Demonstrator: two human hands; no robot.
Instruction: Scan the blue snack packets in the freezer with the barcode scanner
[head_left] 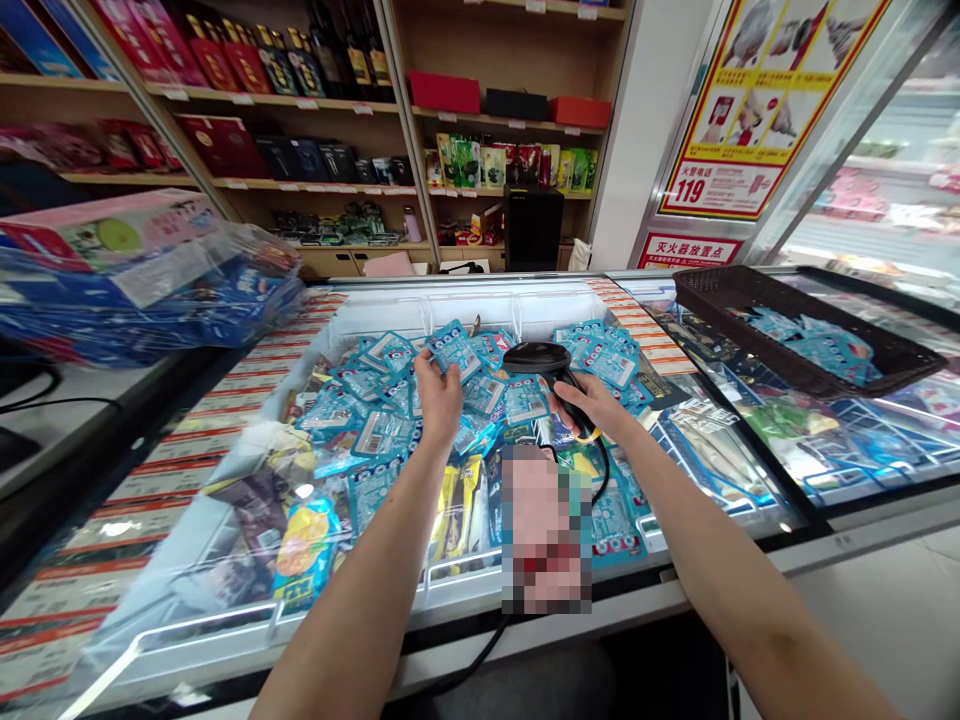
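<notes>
My left hand [439,392] pinches the edge of a small blue packet [454,350], whose printed barcode side is turned up. In my right hand [592,405] is a black barcode scanner [536,358], gripped by its handle, with its head to the right of that packet. The scanner's cable [604,470] hangs below the handle. Many similar blue packets [386,432] lie loosely spread over the glass top of the freezer [375,305], under and around both hands. Yellow ice-cream wrappers [457,505] show through the glass.
A dark brown basket [795,335] with more blue packets stands on the freezer to the right. Plastic-wrapped boxes [142,280] are stacked at the left. Behind are shelves [300,100] of bottles and boxes. Price-label strips [247,385] run along the glass. A blurred patch hides the front middle.
</notes>
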